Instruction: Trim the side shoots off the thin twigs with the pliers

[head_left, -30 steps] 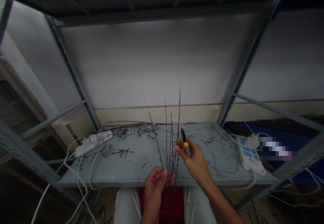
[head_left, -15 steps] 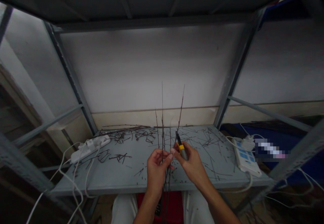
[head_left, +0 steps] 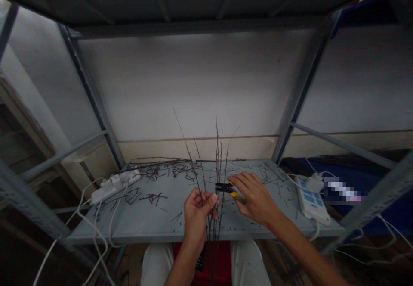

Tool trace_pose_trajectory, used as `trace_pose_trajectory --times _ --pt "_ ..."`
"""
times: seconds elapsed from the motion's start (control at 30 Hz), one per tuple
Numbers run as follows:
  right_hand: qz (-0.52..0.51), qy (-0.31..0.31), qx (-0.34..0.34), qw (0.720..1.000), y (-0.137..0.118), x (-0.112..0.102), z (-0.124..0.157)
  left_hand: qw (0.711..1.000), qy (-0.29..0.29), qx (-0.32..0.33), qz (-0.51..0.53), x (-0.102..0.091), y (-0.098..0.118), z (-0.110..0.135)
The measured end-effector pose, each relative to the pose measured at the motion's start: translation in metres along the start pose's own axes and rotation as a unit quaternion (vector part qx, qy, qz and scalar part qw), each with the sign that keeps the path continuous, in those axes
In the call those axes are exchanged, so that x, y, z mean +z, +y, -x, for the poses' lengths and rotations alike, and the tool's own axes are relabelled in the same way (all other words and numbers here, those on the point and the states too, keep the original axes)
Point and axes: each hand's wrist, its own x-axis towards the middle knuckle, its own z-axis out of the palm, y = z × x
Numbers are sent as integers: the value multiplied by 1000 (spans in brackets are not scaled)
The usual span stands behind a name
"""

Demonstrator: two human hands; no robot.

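Observation:
My left hand (head_left: pixel 196 212) is shut around a bunch of long, thin dark twigs (head_left: pixel 218 159), which rise above it and hang below the shelf edge. My right hand (head_left: pixel 254 197) grips small cutters (head_left: pixel 229 190) with yellow handles. Their black jaws point left and sit at the twigs, just beside my left thumb. Part of the handles is hidden by my right fingers. I cannot tell whether the jaws are closed on a twig.
Many cut twig pieces (head_left: pixel 161 172) litter the grey metal shelf (head_left: pixel 167 228). White power strips stand at left (head_left: pixel 114 186) and right (head_left: pixel 311 202), with white cables (head_left: pixel 97 234) trailing down. Steel uprights frame the shelf. A red object (head_left: pixel 222 264) sits between my white-trousered knees (head_left: pixel 250 264).
My right hand has turned the cutters from upright to sideways, bringing the jaws against the twigs. The twig tops have swung and fanned out, with one now leaning left.

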Motion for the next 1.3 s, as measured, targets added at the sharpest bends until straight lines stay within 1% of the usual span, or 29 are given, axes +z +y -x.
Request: trace_pose_trajectory --times 0.07,0.13,0.23,0.3,0.37,0.4,0.43,0.5,0.53,0.6,0.63,0.7,0.77,0.83,0.97,1.17,1.3 --pt "32 4 -24 999 1 -1 -1 1000 4 -3 5 0 1 1" --pt "52 25 -42 997 4 4 2 1000 15 -4 9 0 2 2" --pt "37 47 -49 997 8 18 10 999 34 -10 18 0 1 3" --pt "-8 40 -26 999 6 24 13 999 46 -12 27 0 0 3" --pt "-82 35 42 995 1 26 11 998 57 -9 32 0 -2 2" --pt "-129 38 94 986 -3 25 8 998 61 -7 32 -1 -3 1" --pt "-181 46 150 971 -8 22 3 997 64 -7 32 -1 -3 0" --pt "-293 66 239 923 -17 16 -8 998 63 -7 30 -1 -4 -1" --pt "-347 75 263 897 -22 12 -14 998 61 -8 28 -1 -4 -1" --pt "-434 86 281 852 -27 6 -27 998 50 -9 25 0 -5 0" --pt "-461 87 283 836 -29 4 -32 999 45 -11 23 1 -5 1" --pt "-489 94 287 819 -31 3 -42 999 33 -11 17 3 -6 4" --pt "-498 104 286 812 -31 3 -49 1000 20 -11 14 3 -7 6" --pt "-498 110 282 812 -32 2 -53 1000 4 -12 12 3 -7 7" --pt "-485 110 274 823 -37 -3 -55 1000 -13 -8 5 4 -1 6" --pt "-476 106 270 830 -40 -10 -57 999 -32 28 -2 13 13 -3" --pt "-456 92 259 847 -37 -13 -58 999 -50 22 -5 17 17 -6"
